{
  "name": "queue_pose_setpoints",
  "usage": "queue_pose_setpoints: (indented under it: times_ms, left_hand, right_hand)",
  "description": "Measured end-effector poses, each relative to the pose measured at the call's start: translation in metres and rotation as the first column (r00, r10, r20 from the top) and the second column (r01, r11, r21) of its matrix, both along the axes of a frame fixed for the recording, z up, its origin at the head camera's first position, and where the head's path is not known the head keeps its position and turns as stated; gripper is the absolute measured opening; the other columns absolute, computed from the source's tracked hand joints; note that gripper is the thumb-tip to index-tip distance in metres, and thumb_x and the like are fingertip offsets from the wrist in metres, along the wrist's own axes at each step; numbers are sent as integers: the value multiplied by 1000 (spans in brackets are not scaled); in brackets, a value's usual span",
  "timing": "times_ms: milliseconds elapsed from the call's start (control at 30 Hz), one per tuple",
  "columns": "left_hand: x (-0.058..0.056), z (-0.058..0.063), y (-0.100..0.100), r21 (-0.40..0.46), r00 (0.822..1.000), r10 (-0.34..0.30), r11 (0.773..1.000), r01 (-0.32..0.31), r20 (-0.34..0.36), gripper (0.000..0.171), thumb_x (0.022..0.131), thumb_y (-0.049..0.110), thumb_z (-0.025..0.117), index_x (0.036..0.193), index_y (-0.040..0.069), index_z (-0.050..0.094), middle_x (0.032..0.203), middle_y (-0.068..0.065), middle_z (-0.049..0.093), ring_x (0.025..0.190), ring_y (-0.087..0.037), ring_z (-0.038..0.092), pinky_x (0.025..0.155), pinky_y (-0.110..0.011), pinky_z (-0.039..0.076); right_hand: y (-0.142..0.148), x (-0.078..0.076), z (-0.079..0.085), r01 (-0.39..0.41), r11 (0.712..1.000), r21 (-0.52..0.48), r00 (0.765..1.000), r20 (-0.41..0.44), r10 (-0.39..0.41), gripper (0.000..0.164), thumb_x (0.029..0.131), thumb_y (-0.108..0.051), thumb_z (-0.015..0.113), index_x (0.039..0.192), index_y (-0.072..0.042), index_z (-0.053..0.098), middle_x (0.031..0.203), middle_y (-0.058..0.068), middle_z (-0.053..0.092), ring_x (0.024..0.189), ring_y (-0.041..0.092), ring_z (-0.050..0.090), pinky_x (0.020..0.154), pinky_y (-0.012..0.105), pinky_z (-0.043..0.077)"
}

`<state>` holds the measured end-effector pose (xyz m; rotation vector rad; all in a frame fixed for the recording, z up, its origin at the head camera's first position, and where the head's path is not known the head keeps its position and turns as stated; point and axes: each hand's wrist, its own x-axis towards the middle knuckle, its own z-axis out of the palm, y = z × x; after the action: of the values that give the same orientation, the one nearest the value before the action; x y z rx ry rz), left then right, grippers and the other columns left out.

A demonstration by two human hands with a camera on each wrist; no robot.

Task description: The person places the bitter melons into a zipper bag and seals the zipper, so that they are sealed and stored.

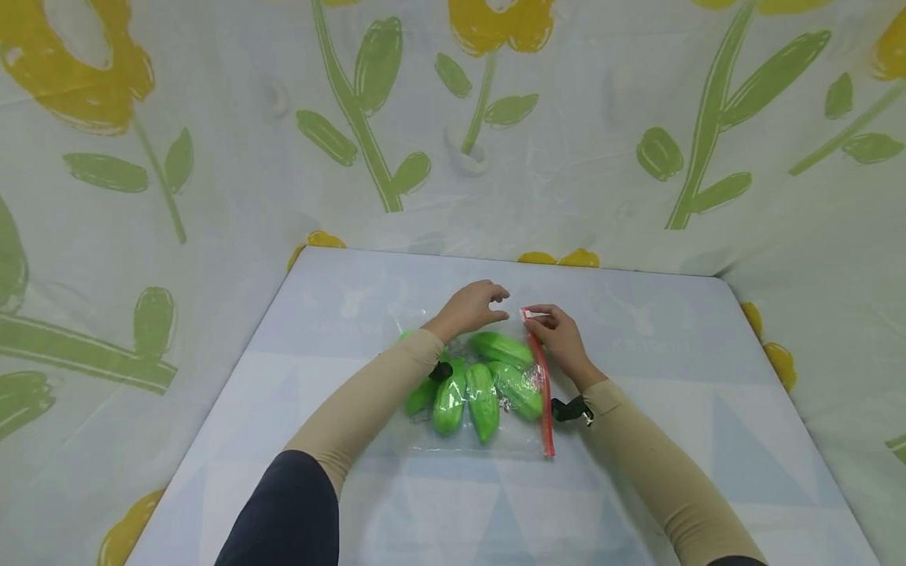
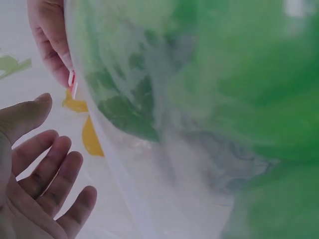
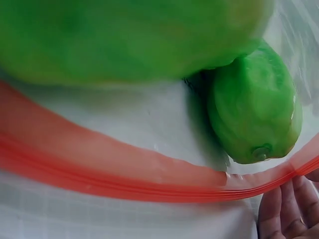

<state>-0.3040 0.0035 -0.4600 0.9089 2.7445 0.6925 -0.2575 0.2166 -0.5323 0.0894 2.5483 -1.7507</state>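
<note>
A clear zip bag lies flat on the table, with a red zip strip down its right side. Inside are several glossy green oblong vegetables, their exact kind unclear. My right hand pinches the far end of the strip between thumb and fingers; in the right wrist view its fingers lie against the red band's edge. Over the bag's far part hovers my left hand, holding nothing, its thumb and fingers spread apart and facing the right hand. The left wrist view shows those loosely bent fingers beside the plastic.
A pale table with blue triangle patterns carries the bag. Flower-printed curtain cloth surrounds its back and sides. Small black wrist-worn devices sit at both wrists, the right one close beside the red strip.
</note>
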Motion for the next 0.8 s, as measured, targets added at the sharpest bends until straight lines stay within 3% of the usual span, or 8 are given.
queue_pose_setpoints:
  times_ms: [233, 500, 800]
  left_hand:
    - [-8, 5, 9, -2, 999, -34, 999, 34, -12, 45, 99, 29, 69, 137, 5, 62, 126, -9, 65, 119, -23, 60, 101, -36, 50]
    - [-16, -3, 20, 10, 999, -44, 999, 44, -24, 39, 99, 26, 69, 134, 9, 65, 123, -5, 68, 114, -18, 63, 98, -32, 51]
    - [-20, -11, 28, 108, 999, -48, 993, 45, 17, 29, 99, 19, 70, 126, 9, 71, 117, -4, 72, 110, -16, 66, 96, -30, 53]
  right_hand:
    - [0, -1, 0, -1, 1000, -5, 1000, -9, 1, 40, 100, -30, 69, 132, -8, 61, 117, 17, 68, 104, 24, 63, 82, 27, 54]
    - [1, -1, -2, 6, 1000, -8, 999, -40, -6, 37, 101, -32, 66, 129, -8, 63, 113, 16, 70, 98, 19, 64, 78, 24, 54]
    - [0, 0, 3, 8, 999, -51, 998, -60, -11, 35, 100, -28, 68, 127, -7, 64, 109, 16, 71, 94, 16, 65, 78, 22, 56]
